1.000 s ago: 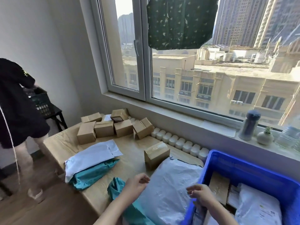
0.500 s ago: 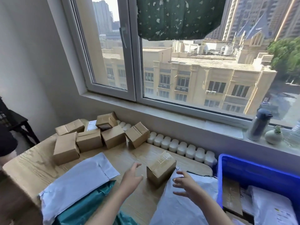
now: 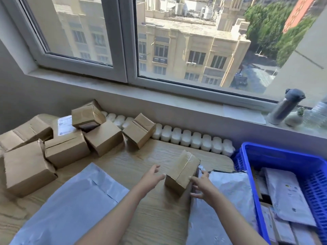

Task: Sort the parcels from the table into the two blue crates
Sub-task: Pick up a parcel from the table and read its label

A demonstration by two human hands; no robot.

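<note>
Small taped box (image 3: 182, 171) sits on the table (image 3: 168, 218), its right edge on a white mailer (image 3: 230, 188), near the blue crate (image 3: 283, 152). Left hand (image 3: 152, 177) and right hand (image 3: 203, 185) flank it, fingers spread, tips at its sides, not clamped. Step, as judged: pickup. Next: squeeze, lift, carry to the crate. Label (image 3: 64, 125) among the rear boxes (image 3: 104, 137) is unreadable.

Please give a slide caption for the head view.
The left hand and right hand flank a small cardboard box on the table, beside a blue crate.
</note>
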